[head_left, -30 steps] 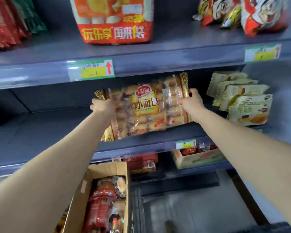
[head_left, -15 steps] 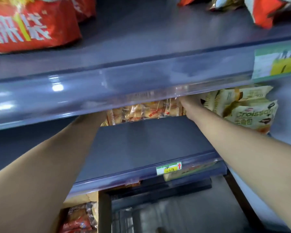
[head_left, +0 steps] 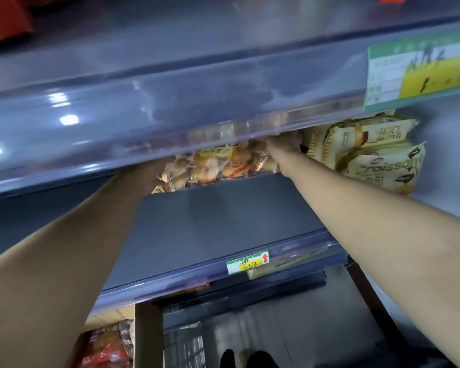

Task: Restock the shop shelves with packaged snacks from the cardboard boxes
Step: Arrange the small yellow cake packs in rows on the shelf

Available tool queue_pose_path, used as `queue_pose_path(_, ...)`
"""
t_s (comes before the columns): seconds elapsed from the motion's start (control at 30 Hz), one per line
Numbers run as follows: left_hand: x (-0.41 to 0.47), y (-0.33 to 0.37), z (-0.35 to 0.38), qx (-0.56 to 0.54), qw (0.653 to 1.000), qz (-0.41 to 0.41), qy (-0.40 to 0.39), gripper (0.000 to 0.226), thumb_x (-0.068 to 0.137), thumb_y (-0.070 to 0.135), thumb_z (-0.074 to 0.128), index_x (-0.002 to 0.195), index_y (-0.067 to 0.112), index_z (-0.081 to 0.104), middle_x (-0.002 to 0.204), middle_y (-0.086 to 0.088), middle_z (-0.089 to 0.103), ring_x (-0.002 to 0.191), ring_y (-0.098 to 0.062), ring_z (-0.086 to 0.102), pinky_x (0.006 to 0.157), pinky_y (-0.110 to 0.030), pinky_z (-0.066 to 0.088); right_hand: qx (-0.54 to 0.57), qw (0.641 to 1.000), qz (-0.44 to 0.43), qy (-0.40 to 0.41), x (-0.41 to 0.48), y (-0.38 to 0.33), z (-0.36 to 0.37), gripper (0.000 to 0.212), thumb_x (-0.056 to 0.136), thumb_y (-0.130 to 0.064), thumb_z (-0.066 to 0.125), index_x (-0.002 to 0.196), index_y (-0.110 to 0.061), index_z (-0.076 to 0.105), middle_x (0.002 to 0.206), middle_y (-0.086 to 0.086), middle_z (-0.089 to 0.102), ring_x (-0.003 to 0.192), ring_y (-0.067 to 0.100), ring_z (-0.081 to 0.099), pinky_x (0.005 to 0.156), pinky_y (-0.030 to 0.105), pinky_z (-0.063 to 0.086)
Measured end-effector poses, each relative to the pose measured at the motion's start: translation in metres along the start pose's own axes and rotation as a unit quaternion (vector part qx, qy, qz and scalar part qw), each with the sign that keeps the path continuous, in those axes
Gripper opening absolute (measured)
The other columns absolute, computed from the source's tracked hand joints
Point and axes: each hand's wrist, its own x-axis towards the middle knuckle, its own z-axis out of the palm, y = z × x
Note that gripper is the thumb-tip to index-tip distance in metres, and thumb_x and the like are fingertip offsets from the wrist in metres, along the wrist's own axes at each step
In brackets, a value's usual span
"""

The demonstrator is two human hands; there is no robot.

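Bread bag [head_left: 218, 166] lay deep on shelf [head_left: 223, 221], centre frame, beside croissant packs [head_left: 377, 160]. Left hand [head_left: 146, 179], right hand [head_left: 283, 148] at its ends; grip hidden behind upper shelf lip [head_left: 170, 123], couldn't tell. Likely light, soft, crushable: hold ends gently.

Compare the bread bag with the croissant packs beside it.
The bread bag is clear, showing buns; the croissant packs are opaque cream print. The bread bag is single, between left hand and right hand; the croissant packs are several, overlapping. Both are bakery snacks on one shelf.

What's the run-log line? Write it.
small-bread bag: on shelf | left hand, right hand: on bag ends | croissant packs: beside, right
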Motion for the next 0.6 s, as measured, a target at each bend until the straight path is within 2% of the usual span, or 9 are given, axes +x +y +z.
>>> queue_pose_path(0.07,0.000,-0.001,0.006,-0.041,0.999,-0.007,0.022,0.025,0.092,0.002,0.050,0.116,0.004,0.056,0.115,-0.015,0.059,0.115,-0.024,0.052,0.082,-0.036,0.045,-0.024,0.999,0.006,-0.033,-0.020,-0.008,-0.005,0.069,0.084,-0.029,0.047,0.147,-0.030,0.019,0.147,0.009,0.030,0.123,0.034,0.044,0.103,0.049,0.040)
queue_pose_path(0.1,-0.002,0.001,0.008,-0.056,0.998,0.003,0.031,0.019,0.090,-0.001,0.051,0.106,0.007,0.058,0.107,-0.012,0.059,0.106,-0.022,0.054,0.082,-0.036,0.045,-0.022,0.999,0.004,-0.042,-0.025,-0.010,-0.006,0.069,0.085,-0.021,0.044,0.148,-0.031,0.018,0.147,0.010,0.030,0.122,0.035,0.044,0.104,0.048,0.040)
queue_pose_path(0.13,-0.005,0.003,0.009,-0.070,0.997,0.008,0.044,0.018,0.089,-0.003,0.052,0.088,0.014,0.056,0.097,-0.008,0.059,0.093,-0.019,0.055,0.075,-0.031,0.044,-0.016,0.999,0.000,-0.052,-0.026,-0.009,-0.009,0.070,0.084,-0.018,0.045,0.148,-0.030,0.019,0.145,0.010,0.032,0.121,0.035,0.046,0.102,0.048,0.042)
queue_pose_path(0.17,-0.006,0.005,0.010,-0.094,0.994,0.014,0.055,0.027,0.088,-0.005,0.053,0.076,0.019,0.049,0.087,-0.004,0.057,0.082,-0.015,0.054,0.065,-0.024,0.042,-0.011,0.998,0.000,-0.058,-0.024,-0.009,-0.010,0.071,0.081,-0.019,0.046,0.147,-0.029,0.022,0.142,0.010,0.037,0.119,0.035,0.049,0.100,0.049,0.044)
queue_pose_path(0.2,-0.006,0.005,0.010,-0.114,0.992,0.014,0.059,0.032,0.088,-0.005,0.053,0.070,0.020,0.044,0.081,0.000,0.055,0.076,-0.013,0.053,0.058,-0.020,0.037,-0.001,0.998,-0.004,-0.065,-0.020,-0.008,-0.009,0.071,0.079,-0.020,0.048,0.145,-0.028,0.025,0.139,0.010,0.042,0.116,0.035,0.052,0.097,0.050,0.047)
queue_pose_path(0.3,-0.001,0.005,0.006,-0.138,0.988,0.005,0.063,0.033,0.088,-0.006,0.052,0.071,0.020,0.042,0.078,-0.002,0.051,0.089,-0.021,0.050,0.058,-0.020,0.035,0.014,0.995,-0.007,-0.095,-0.023,-0.010,-0.009,0.071,0.080,-0.018,0.051,0.145,-0.026,0.025,0.140,0.010,0.043,0.119,0.032,0.051,0.098,0.048,0.047)
queue_pose_path(0.43,0.002,-0.001,0.003,-0.115,0.993,-0.013,0.035,0.034,0.087,-0.010,0.048,0.072,0.020,0.042,0.079,-0.001,0.050,0.099,-0.022,0.049,0.069,-0.024,0.037,0.036,0.996,-0.016,-0.078,-0.026,-0.007,-0.008,0.081,0.084,-0.009,0.049,0.152,-0.026,0.009,0.156,0.003,0.019,0.138,0.029,0.031,0.111,0.045,0.033)
queue_pose_path(0.5,0.000,-0.001,0.003,-0.098,0.995,-0.010,0.017,0.034,0.087,-0.010,0.047,0.074,0.021,0.042,0.079,0.002,0.050,0.101,-0.022,0.052,0.079,-0.028,0.037,0.022,0.998,-0.014,-0.061,-0.024,-0.005,-0.006,0.082,0.085,-0.009,0.048,0.152,-0.024,0.004,0.158,0.003,0.009,0.142,0.029,0.023,0.115,0.045,0.027)
queue_pose_path(0.6,-0.003,-0.001,0.006,-0.091,0.996,0.003,0.002,0.030,0.085,-0.010,0.050,0.081,0.019,0.046,0.086,-0.004,0.054,0.103,-0.025,0.056,0.085,-0.032,0.037,-0.007,0.999,-0.015,-0.043,-0.022,-0.004,-0.007,0.080,0.089,-0.014,0.047,0.152,-0.021,-0.002,0.160,0.004,-0.002,0.146,0.028,0.009,0.119,0.045,0.015)
